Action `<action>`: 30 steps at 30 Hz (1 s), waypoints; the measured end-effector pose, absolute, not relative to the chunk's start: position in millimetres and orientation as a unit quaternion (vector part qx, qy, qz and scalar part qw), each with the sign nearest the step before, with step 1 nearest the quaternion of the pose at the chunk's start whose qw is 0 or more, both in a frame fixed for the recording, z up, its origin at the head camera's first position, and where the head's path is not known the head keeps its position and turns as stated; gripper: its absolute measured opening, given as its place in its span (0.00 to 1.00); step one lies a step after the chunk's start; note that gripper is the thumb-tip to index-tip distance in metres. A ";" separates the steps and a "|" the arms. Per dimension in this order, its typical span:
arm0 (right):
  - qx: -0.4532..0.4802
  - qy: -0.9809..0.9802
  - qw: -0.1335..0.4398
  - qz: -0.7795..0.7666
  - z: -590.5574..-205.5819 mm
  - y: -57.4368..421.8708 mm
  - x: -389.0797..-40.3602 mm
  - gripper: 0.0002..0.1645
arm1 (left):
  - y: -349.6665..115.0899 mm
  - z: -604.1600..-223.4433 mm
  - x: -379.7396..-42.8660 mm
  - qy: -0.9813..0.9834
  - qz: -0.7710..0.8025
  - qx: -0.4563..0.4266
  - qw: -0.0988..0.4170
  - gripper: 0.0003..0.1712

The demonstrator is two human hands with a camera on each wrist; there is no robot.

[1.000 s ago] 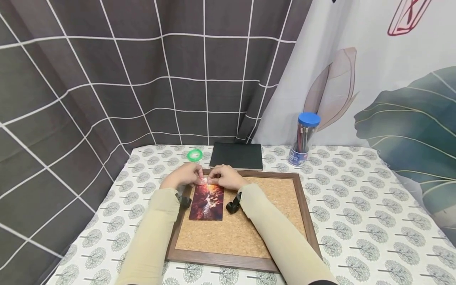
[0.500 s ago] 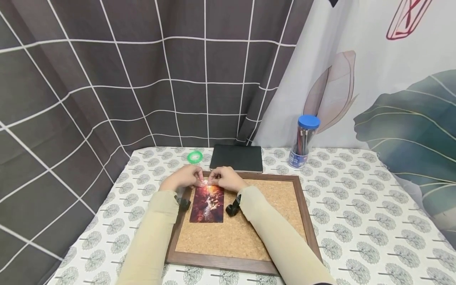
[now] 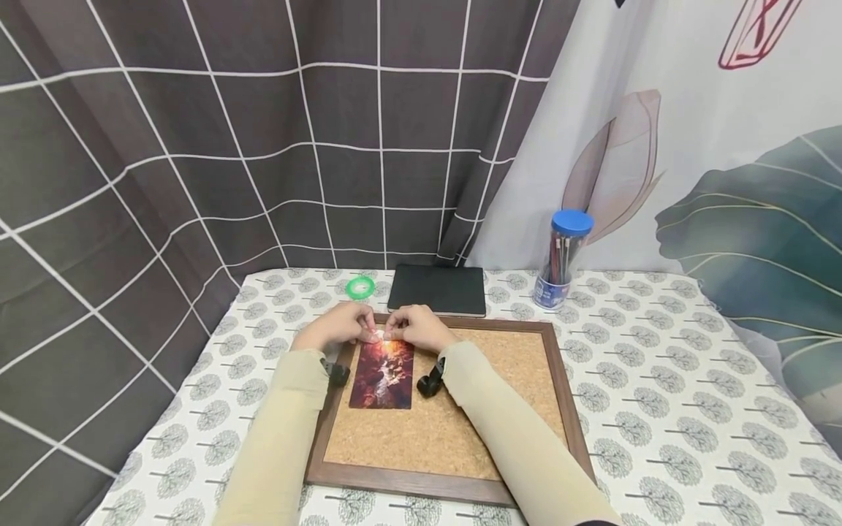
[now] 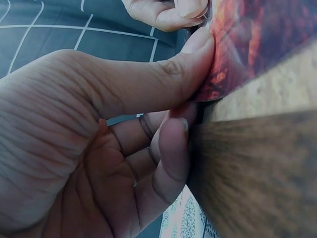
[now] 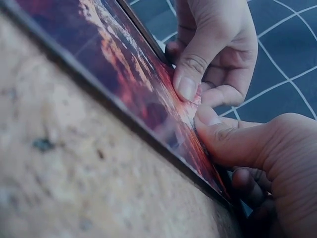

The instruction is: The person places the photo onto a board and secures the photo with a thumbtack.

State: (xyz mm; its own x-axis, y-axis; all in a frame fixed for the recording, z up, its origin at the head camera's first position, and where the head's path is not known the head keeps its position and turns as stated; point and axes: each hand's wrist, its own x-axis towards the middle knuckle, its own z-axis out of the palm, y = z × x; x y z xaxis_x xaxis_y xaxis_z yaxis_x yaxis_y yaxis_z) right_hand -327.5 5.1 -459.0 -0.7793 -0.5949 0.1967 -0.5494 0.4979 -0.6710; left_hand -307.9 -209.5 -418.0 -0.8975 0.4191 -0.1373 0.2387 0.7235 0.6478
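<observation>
Left hand [image 3: 337, 324] and right hand [image 3: 422, 327] pinch a photo print [image 3: 383, 380] at its far short edge, its length running nearward over framed corkboard [image 3: 454, 446].

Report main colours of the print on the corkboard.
The print: dark red with orange; best in head view.

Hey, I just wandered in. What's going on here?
A person is bent on a dark red picture lying on the left part of a framed cork board. Their left hand and right hand hold its far edge, close together. Beyond the board lie a green ring, perhaps tape, and a flat black notebook-like thing. A blue-lidded jar stands to the right.
</observation>
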 end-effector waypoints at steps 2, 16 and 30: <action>-0.332 0.865 0.026 -0.376 -459.5 4.8 -327.7 0.04 | -209.7 -418.7 -308.4 0.919 0.324 0.179 0.138 0.10; -0.316 0.882 0.007 -0.350 -461.2 4.2 -326.3 0.06 | -209.1 -419.4 -307.3 0.920 0.321 0.177 0.136 0.10; -0.317 0.879 0.016 -0.356 -459.9 7.1 -324.4 0.05 | -211.8 -422.3 -308.6 0.914 0.339 0.175 0.139 0.09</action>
State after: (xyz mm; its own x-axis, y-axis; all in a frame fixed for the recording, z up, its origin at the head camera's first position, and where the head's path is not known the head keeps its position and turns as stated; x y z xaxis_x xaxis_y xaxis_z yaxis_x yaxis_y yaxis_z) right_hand -324.4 7.1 -459.9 -0.7985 -0.5687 0.1973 -0.5460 0.5462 -0.6353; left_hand -308.6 -211.8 -422.3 -0.9000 0.4145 -0.1350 0.2261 0.7086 0.6684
